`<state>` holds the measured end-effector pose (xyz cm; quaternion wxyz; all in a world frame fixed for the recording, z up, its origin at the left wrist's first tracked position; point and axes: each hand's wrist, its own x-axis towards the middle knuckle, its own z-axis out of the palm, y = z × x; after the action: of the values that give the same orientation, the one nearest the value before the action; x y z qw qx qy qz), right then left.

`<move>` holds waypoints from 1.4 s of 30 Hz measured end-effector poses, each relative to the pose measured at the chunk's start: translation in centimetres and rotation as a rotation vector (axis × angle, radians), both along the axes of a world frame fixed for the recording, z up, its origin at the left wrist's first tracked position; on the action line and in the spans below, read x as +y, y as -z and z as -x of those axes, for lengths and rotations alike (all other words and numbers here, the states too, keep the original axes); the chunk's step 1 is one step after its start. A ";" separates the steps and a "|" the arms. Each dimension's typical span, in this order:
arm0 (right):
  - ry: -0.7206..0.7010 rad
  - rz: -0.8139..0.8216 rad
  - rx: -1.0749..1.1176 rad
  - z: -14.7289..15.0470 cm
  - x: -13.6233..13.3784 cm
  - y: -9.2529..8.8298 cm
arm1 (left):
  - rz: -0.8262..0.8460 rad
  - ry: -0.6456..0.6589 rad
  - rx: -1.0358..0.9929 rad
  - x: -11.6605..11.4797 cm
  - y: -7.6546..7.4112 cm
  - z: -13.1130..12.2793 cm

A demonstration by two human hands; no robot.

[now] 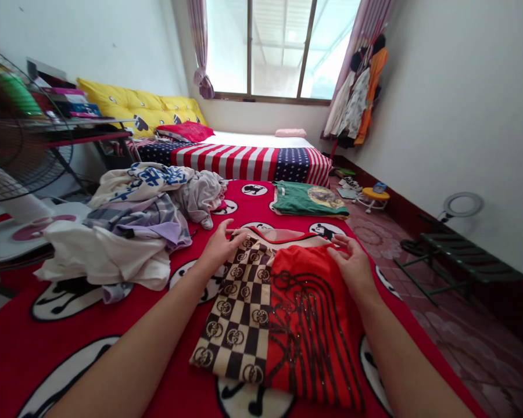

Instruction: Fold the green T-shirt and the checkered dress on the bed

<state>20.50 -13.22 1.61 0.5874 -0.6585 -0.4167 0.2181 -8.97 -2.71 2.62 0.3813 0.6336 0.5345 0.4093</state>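
Note:
In front of me a T-shirt (314,313) lies folded flat, half brown-and-cream checks with round motifs, half red with dark sparkling lines. Its neckline faces away from me. My left hand (226,242) grips the far left corner of the shirt between thumb and fingers. At the far right corner, my right hand (352,264) has its thumb and fingers closed on the red fabric. Beneath lies a red blanket (157,331) with white ovals and black figures. Beyond the shirt rests a folded green shirt (300,198) with a round print.
A heap of loose clothes (131,226) is on the left of the blanket, beside a fan (21,133). Behind stands a bed with a flag-pattern cover (230,161). A green folding stool (466,258) and yellow stool (376,194) are on the right floor.

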 end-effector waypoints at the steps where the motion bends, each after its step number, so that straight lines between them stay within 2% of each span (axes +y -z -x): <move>1: -0.020 0.016 -0.025 0.3 -0.2 -0.2 | -0.059 -0.013 0.064 -0.1 0.0 0.1; 3: -0.068 0.003 0.008 0.9 -0.4 -0.6 | -0.093 -0.002 0.069 -0.3 -0.1 0.0; 7: -0.130 -0.207 0.252 1.2 -0.1 -0.7 | 0.146 0.193 -0.431 -0.4 0.0 -0.7; 9: -0.128 -0.233 0.163 0.6 0.1 -0.4 | 0.189 0.207 -0.519 -0.2 0.1 -0.7; 11: -0.071 -0.198 -0.119 0.0 0.3 0.1 | 0.094 0.136 -0.369 0.0 0.2 -0.6; 14: 0.066 -0.147 -0.527 -0.5 0.4 0.5 | -0.179 0.018 0.008 -0.1 0.1 -0.3; 17: 0.130 -0.010 -0.718 -0.3 0.3 0.5 | -0.278 -0.018 0.261 -0.6 -0.1 -0.6; 20: 0.081 0.173 -0.763 0.3 0.3 0.6 | -0.264 0.005 0.351 -1.0 0.0 -1.5; 22: 0.031 0.122 -0.709 0.5 0.5 0.7 | -0.247 0.036 0.249 -1.0 0.2 -1.9; 25: -0.006 -0.129 -0.532 0.6 1.2 1.0 | -0.122 0.110 -0.156 -0.6 0.4 -2.0; 27: -0.008 -0.184 -0.447 0.3 1.7 1.2 | -0.013 0.104 -0.291 -0.2 0.5 -1.5; 29: 0.030 -0.150 -0.470 0.2 1.9 1.1 | -0.021 0.004 -0.155 0.0 0.4 -0.9; 31: 0.072 -0.160 -0.556 0.4 1.7 0.5 | -0.193 -0.095 0.081 -0.2 0.0 -0.6; 32: 0.071 -0.186 -0.594 0.8 1.4 0.1 | -0.303 -0.101 0.165 -0.5 -0.3 -0.6; 33: 0.046 -0.213 -0.621 1.2 1.1 -0.3 | -0.401 -0.065 0.212 -0.9 -0.7 -0.9; 35: -0.057 -0.215 -0.672 2.4 0.5 -1.0 | -0.512 0.120 0.238 -1.8 -1.3 -1.8; 38: -0.234 -0.060 -0.831 3.5 0.4 -0.8 | -0.524 0.413 0.346 -3.1 -1.2 -3.1; 40: -0.291 0.128 -0.938 3.4 0.9 0.0 | -0.517 0.464 0.486 -3.4 -0.2 -3.5; 42: -0.294 0.327 -0.983 2.9 1.5 0.9 | -0.492 0.449 0.602 -3.2 1.0 -3.4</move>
<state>17.61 -11.70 0.68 0.1764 -0.7005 -0.6910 0.0261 -5.59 -5.87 1.62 0.1259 0.8967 0.3575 0.2286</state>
